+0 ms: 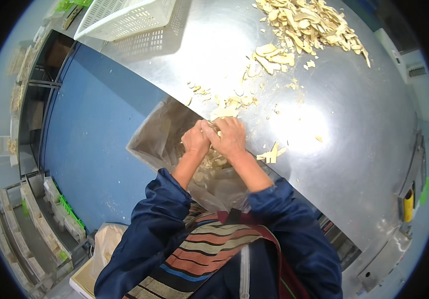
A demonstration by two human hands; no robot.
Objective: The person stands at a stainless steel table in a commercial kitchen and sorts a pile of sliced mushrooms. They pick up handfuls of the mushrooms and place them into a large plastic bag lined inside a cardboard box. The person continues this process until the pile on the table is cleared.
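My left hand (196, 138) and my right hand (228, 137) meet at the edge of a stainless steel table (349, 157), above an open clear plastic bag (151, 138). Both have curled fingers around small pale pieces, mostly hidden by the fingers. Pale dried slices and crumbs (212, 160) lie in the bag under my wrists. Close beyond my fingertips, more pale slices (229, 108) rest on the tabletop. A few strips (272, 154) lie right of my right hand.
A large heap of dried slices (308, 22) covers the table's far side, with a smaller cluster (272, 58) nearer. A white perforated plastic basket (132, 18) stands at the far left corner. Racks of trays (39, 228) line the left, beyond the blue floor (95, 123).
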